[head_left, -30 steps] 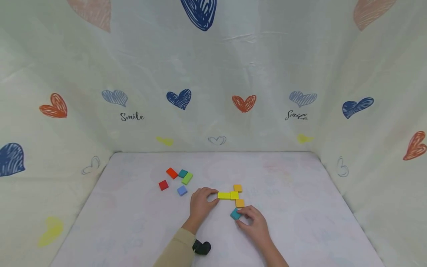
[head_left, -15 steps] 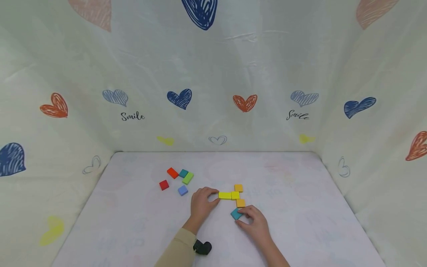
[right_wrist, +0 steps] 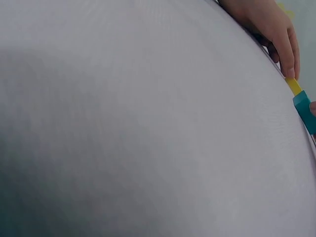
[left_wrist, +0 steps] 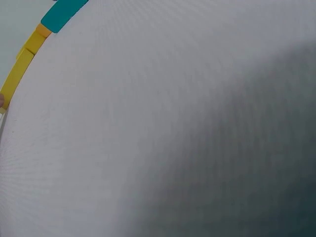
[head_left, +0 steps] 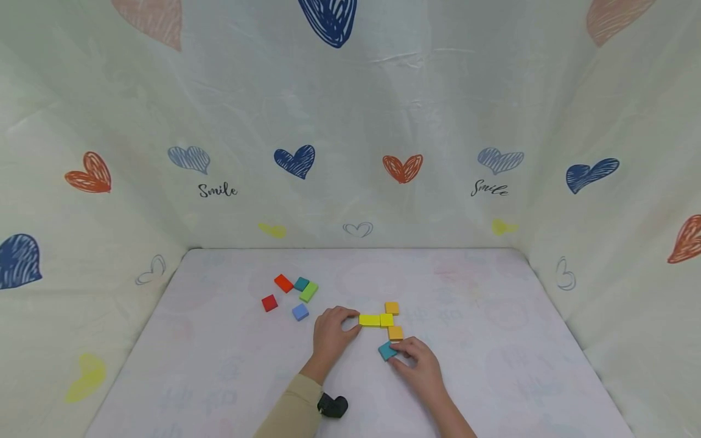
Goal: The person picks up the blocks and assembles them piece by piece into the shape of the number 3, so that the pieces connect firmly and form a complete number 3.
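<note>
In the head view my left hand (head_left: 331,336) pinches the left end of a long yellow block (head_left: 369,320) between thumb and forefinger. A small yellow block (head_left: 386,320) abuts its right end. One orange block (head_left: 391,308) lies behind that small block and another orange block (head_left: 395,333) in front of it. My right hand (head_left: 418,364) pinches a teal block (head_left: 387,351), turned at an angle, just in front of the nearer orange block. The left wrist view catches the teal block (left_wrist: 64,15) and the yellow row at its upper left edge.
Back left on the white table (head_left: 219,353) lie a red block (head_left: 269,303), an orange-red block (head_left: 283,283), a second teal block (head_left: 301,284), a green block (head_left: 309,292) and a blue block (head_left: 300,312). A black device (head_left: 333,406) sits by the left wrist. A heart-printed curtain surrounds the table.
The teal block has turned slightly in my right fingers, and the right thumb has shifted a little. My left hand and the yellow and orange blocks stay in place.
</note>
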Demonstrator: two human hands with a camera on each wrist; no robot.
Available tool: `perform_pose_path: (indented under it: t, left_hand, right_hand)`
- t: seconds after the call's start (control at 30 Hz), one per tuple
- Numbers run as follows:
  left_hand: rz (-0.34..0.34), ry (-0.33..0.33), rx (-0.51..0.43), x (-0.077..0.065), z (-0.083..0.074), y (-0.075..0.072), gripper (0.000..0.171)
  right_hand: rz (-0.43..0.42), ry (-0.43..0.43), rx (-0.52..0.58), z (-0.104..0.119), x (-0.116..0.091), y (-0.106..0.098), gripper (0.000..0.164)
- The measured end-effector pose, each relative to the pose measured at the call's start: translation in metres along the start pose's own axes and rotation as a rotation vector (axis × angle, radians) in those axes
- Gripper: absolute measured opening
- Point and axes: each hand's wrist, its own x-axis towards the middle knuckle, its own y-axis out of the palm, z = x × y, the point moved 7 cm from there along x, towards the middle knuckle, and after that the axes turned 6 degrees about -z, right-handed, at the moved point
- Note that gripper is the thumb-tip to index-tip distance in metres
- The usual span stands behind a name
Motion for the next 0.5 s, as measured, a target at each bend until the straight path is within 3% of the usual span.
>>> perform_pose_path:
  t: [0.5]
  left_hand:
    - [-0.001, 0.007, -0.001, -0.0004, -0.0025, -0.0027, 0.029]
  right_hand:
    - [-0.019, -0.018, -0.030, 0.0016, -0.0001, 0.0002, 0.028]
